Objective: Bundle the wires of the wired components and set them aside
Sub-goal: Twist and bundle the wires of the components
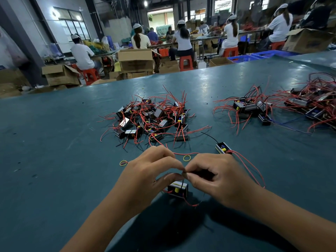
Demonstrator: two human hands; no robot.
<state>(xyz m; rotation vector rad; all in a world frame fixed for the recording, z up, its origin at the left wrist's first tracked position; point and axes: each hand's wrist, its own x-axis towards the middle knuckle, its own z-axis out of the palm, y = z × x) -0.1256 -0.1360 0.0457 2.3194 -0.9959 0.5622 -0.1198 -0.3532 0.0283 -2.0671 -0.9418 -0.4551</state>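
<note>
Teal matting covers the workbench (54,142) in a factory hall. Near its front edge a small black component (177,188) with yellow parts hangs just above the mat, its black wire (182,180) rising to where both hands meet. The left hand (151,171) curls inward, thumb and forefinger pinching the wire; the right hand (214,176) mirrors it, fingertips pinching the same spot, other fingers bent. Two yellow rubber bands (187,158) lie just beyond the knuckles. Another component (222,148) sits right of them, a tangled pile (152,117) farther back.
</note>
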